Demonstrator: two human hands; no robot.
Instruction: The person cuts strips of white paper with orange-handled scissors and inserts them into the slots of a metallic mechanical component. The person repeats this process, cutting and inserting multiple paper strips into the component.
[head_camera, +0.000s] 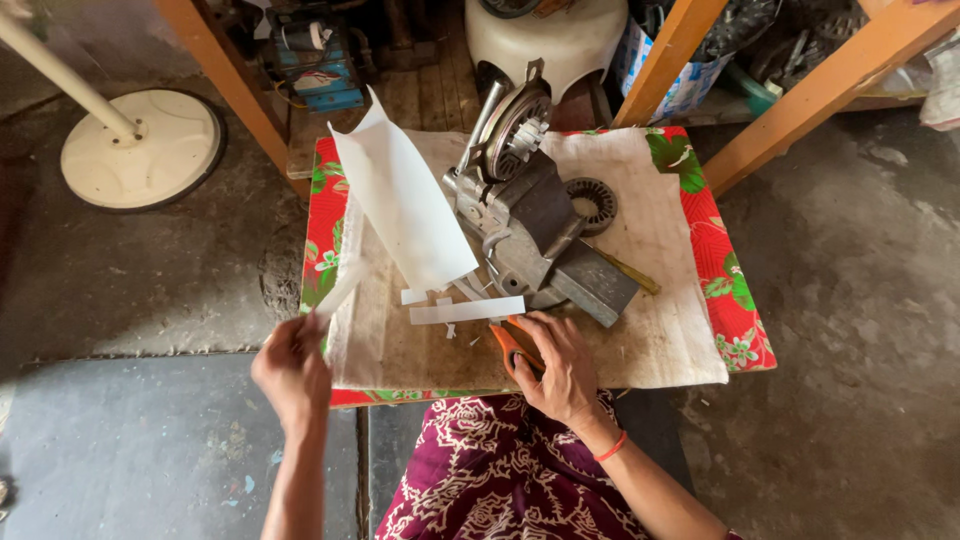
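Left hand (292, 372): you pinch a thin white paper strip (340, 290).
Right hand (560, 368): you grip orange-handled scissors (512, 345).
Blue-white package (690, 75): far beyond your right hand.

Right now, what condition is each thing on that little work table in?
White paper sheet: curled, lifted by left hand.
Cut paper strip: lying flat on the cloth.
Orange-handled scissors: gripped in right hand.
Metal motor part: resting on the cloth.

Left hand (291, 372) lifts a white sheet (400, 200); right hand (560, 370) grips orange scissors (510, 345) beside a vise (540, 235).
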